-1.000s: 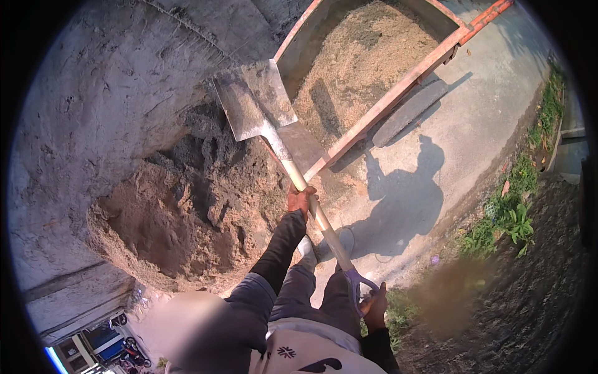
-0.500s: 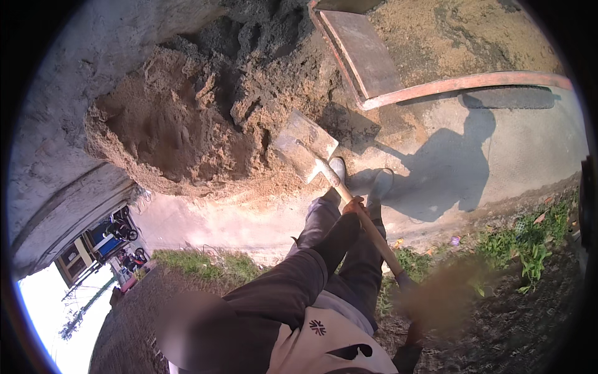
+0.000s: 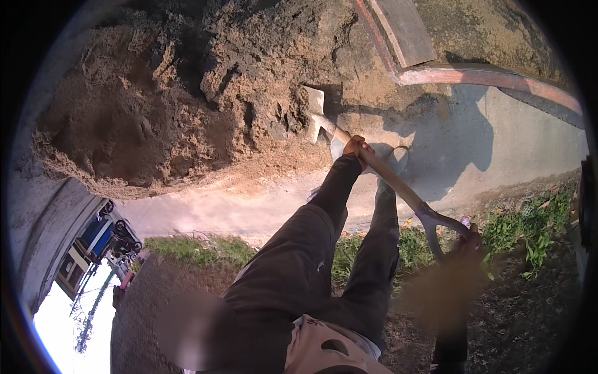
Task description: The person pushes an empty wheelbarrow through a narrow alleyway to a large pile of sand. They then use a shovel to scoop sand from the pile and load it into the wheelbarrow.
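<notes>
A shovel with a wooden shaft slants across the middle of the view. My left hand is wrapped round the lower shaft, not far above the blade. At the other end, my right hand holds the grey forked handle; a blur hides part of this hand and its wrist. The pale metal blade stands tilted at the right edge of a large heap of brown, damp-looking sand, its far side against the sand. How deep it sits there I cannot tell.
My feet stand on the concrete strip beside the heap. At upper right a reddish-edged frame with a wooden board encloses more sand. Grass and dark soil border the near side. Parked vehicles stand far left.
The shovel has moved forward and its blade has turned edge-on against the sand. Both hands have gone forward with it, and the forked handle now shows at the right.
</notes>
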Tool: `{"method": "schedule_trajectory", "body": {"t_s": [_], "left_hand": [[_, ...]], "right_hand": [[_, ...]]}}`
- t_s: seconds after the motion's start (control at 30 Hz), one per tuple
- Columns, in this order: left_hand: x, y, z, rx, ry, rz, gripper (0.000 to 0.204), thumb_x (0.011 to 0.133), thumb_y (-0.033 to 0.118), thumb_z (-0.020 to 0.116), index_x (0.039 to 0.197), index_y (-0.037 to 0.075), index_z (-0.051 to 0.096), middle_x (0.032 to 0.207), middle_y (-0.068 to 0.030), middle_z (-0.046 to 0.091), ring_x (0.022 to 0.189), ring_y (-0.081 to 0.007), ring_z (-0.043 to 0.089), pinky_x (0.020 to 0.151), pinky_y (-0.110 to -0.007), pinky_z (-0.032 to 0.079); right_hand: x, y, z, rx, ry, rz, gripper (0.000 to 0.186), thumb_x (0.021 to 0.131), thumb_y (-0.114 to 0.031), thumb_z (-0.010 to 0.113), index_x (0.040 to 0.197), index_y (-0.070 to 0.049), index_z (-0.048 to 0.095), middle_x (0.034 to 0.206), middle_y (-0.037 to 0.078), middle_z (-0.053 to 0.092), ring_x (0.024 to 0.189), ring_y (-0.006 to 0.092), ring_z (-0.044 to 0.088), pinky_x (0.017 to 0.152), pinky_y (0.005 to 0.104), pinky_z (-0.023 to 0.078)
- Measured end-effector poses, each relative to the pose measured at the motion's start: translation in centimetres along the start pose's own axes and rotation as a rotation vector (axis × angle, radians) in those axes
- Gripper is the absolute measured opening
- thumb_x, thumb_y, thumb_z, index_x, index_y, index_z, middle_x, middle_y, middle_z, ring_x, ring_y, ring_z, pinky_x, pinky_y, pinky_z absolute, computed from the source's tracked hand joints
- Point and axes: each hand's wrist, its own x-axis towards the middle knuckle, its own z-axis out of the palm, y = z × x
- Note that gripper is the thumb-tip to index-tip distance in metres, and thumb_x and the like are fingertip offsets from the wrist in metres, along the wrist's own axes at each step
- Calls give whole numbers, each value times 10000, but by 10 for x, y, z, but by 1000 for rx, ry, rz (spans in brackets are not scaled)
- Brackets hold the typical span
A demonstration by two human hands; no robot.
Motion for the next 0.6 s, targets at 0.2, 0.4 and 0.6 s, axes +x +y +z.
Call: {"method": "schedule_trajectory", "body": {"t_s": [0.2, 0.4, 0.6], "left_hand": [[15, 6, 17, -183, 156, 175, 148, 951, 194, 519, 830, 134, 460, 648, -5, 394, 574, -165, 419, 554, -286, 447], [-18, 0, 2, -70, 278, 202, 120, 872, 145, 504, 753, 133, 493, 589, -20, 445, 484, -186, 445, 482, -353, 456], [-147, -28, -54, 299, 531, 287, 140, 823, 149, 553, 711, 115, 475, 568, -34, 459, 449, -198, 458, 445, -359, 447]], "right_hand": [[55, 23, 40, 43, -187, 45, 378, 948, -382, 574, 700, -106, 501, 490, -38, 419, 344, 54, 367, 327, 224, 259], [67, 63, 3, 125, -218, 207, 365, 939, -370, 585, 704, -113, 477, 500, -37, 398, 348, 65, 348, 325, 230, 267], [-5, 174, -66, 280, -239, 476, 372, 958, -396, 535, 709, -126, 472, 515, -41, 396, 359, 75, 342, 331, 242, 269]]}}
